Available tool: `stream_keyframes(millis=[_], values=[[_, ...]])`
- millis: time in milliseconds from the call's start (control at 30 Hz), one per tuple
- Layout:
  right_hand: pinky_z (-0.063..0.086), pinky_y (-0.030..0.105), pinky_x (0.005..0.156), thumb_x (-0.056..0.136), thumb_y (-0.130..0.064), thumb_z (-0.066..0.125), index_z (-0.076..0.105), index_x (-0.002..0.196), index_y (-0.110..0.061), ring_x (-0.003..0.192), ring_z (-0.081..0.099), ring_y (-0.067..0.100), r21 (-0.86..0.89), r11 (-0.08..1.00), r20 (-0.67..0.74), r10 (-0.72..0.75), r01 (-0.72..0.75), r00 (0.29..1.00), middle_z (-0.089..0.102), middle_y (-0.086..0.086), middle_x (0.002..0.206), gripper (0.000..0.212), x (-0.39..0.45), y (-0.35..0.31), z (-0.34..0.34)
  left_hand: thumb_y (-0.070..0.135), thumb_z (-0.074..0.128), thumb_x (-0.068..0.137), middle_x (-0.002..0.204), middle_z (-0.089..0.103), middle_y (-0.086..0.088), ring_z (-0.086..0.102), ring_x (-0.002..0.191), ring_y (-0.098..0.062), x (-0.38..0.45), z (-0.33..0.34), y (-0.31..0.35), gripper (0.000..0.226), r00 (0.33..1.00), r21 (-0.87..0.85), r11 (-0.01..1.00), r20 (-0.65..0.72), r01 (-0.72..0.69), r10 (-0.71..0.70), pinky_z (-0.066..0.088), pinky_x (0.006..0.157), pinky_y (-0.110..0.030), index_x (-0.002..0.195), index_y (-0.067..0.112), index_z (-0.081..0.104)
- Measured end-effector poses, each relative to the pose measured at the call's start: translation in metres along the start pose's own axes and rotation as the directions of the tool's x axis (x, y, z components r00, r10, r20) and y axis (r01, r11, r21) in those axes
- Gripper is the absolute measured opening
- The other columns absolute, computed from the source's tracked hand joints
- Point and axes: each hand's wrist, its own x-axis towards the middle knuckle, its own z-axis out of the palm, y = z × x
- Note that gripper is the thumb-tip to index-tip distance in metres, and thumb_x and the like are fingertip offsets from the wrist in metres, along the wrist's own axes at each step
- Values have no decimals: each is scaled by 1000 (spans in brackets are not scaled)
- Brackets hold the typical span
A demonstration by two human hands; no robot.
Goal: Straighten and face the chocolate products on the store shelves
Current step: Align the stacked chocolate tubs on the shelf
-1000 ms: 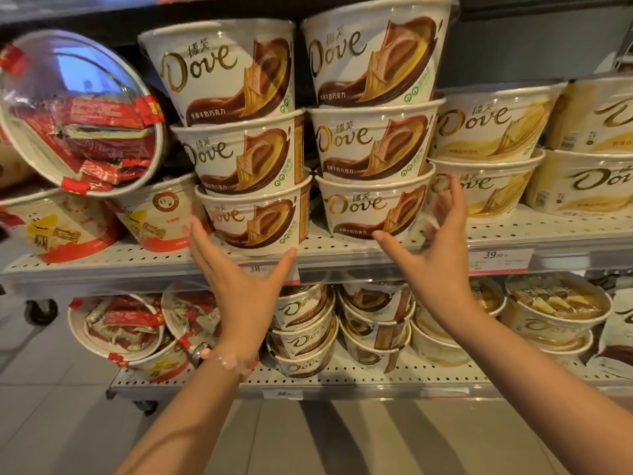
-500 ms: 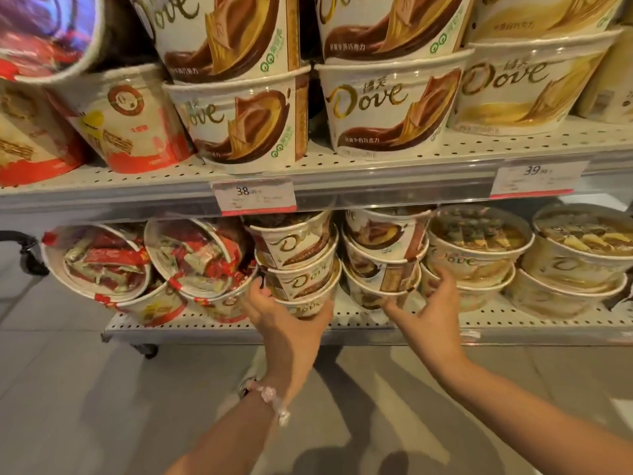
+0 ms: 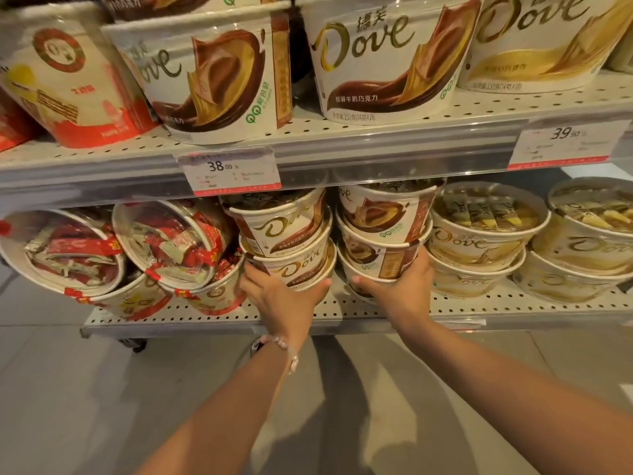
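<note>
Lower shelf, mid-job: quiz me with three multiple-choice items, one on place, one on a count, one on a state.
1. Where is the left hand?
A. on the bottom brown Dove tub of the left stack
B. on the price tag
C. on the floor

2. How many price tags show on the upper shelf edge?
A. none
B. two
C. five

3. The right hand is:
A. hanging idle
B. gripping a brown tub stack
C. out of view

Answers: 1 A, fingers wrap that tub; 2 B, 38.00 and 39.90; 3 B, thumb and fingers clasp its base.
</note>
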Motion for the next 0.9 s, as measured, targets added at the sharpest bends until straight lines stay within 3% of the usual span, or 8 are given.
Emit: stream_keyframes(millis=[133, 267, 500, 600, 733, 833, 900], values=[[36, 34, 100, 48, -45, 88, 25, 140, -26, 129, 35, 20, -55, 997, 13, -52, 53, 999, 38, 3, 140, 114, 2, 6, -5, 49, 88, 43, 137, 33, -16, 33, 125, -27, 4, -2, -9, 129, 995, 10, 995, 0, -97, 97, 27, 99, -27, 141, 3, 17], [40, 36, 97, 49, -53, 85, 27, 139, -25, 126, 39, 22, -107, 991, 15, -75, 76, 997, 41, 4, 138, 111, 3, 9, -8, 50, 86, 47, 138, 38, -10, 38, 129, -24, 9, -7, -14, 122, 991, -98, 989, 63, -114, 121, 36, 108, -45, 141, 11, 19], [41, 42, 100, 48, -59, 80, 31, 138, -23, 126, 40, 22, -101, 989, 41, -103, 106, 994, 44, 5, 136, 109, 3, 11, -13, 44, 91, 43, 141, 40, -8, 36, 133, -22, 21, -14, -21, 127, 984, -117, 987, 129, -110, 125, 33, 109, -46, 143, 11, 20], [41, 44, 102, 49, -57, 82, 32, 138, -21, 127, 40, 22, -86, 990, 61, -106, 111, 993, 45, 5, 135, 108, 4, 10, -15, 40, 92, 42, 140, 42, -4, 37, 132, -21, 31, -16, -25, 125, 974, -120, 988, 192, -95, 117, 32, 110, -46, 142, 16, 21], [35, 41, 107, 50, -37, 88, 28, 139, -19, 130, 35, 22, -13, 996, 71, -84, 85, 994, 40, 7, 138, 109, 6, 7, -10, 34, 92, 45, 137, 45, 0, 40, 130, -18, 36, -20, -25, 120, 960, -143, 987, 255, -78, 113, 32, 111, -44, 140, 21, 21], [34, 41, 108, 47, -39, 90, 24, 141, -18, 133, 31, 23, 52, 998, 31, -26, 24, 999, 35, 8, 142, 117, 5, 0, 0, 29, 92, 48, 141, 41, -3, 36, 132, -20, 29, -18, -24, 121, 973, -152, 986, 207, -73, 104, 29, 112, -44, 144, 18, 18], [32, 41, 108, 46, -40, 91, 21, 142, -18, 134, 29, 24, 77, 995, -13, 58, -57, 998, 30, 9, 144, 121, 5, -6, 6, 29, 90, 51, 148, 28, -6, 23, 138, -23, 19, -15, -19, 125, 984, -128, 990, 162, -55, 76, 22, 115, -43, 146, 16, 10]])
